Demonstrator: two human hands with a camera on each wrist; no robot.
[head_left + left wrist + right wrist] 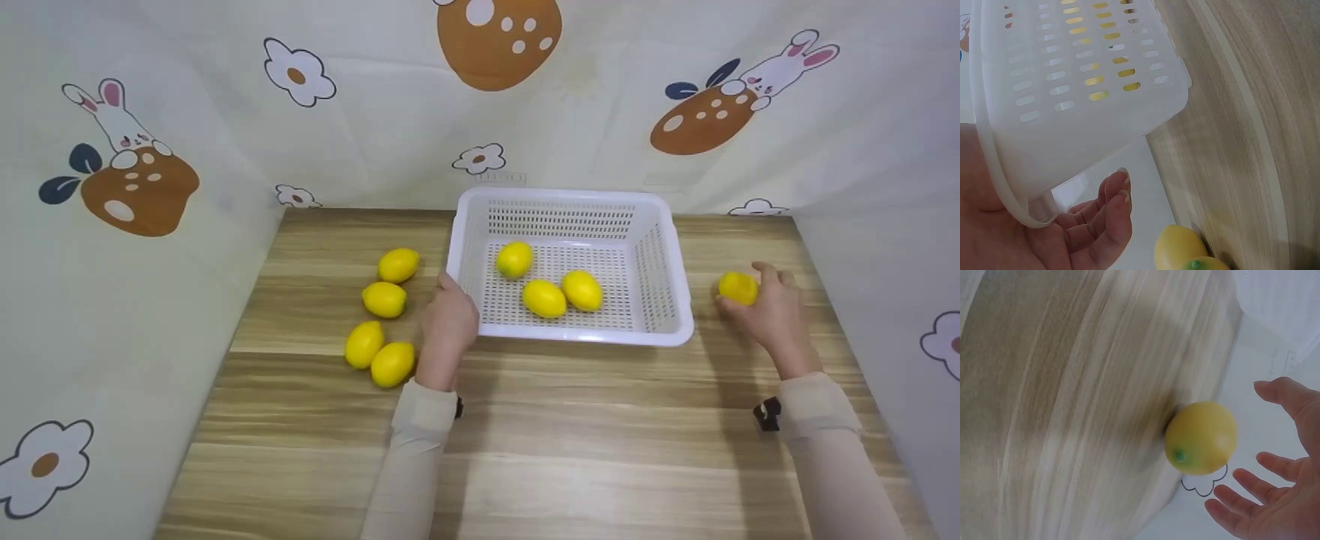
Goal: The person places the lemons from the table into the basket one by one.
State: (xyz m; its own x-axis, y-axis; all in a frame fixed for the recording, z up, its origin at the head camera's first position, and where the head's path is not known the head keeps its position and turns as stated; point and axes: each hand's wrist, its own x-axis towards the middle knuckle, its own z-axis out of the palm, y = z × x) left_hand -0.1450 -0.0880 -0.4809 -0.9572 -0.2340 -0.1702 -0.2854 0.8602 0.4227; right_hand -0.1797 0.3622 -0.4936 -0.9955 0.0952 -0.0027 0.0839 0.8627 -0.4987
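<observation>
A white plastic basket (577, 337) with slotted walls stands on the wooden table, three yellow lemons (544, 298) lying inside. My left hand (450, 319) grips its left rim; in the left wrist view the fingers (1114, 216) curl outside the wall, below the rim. To the right of the basket, another lemon (738, 288) sits on the table. My right hand (776, 311) is around its right side in the head view. In the right wrist view that hand (1280, 495) has its thumb and fingers spread, with a gap between them and the lemon (1201, 437).
Several more lemons (385, 300) lie on the table (570, 450) left of the basket, close to my left hand. A patterned cloth (390, 142) hangs behind the table and along both sides.
</observation>
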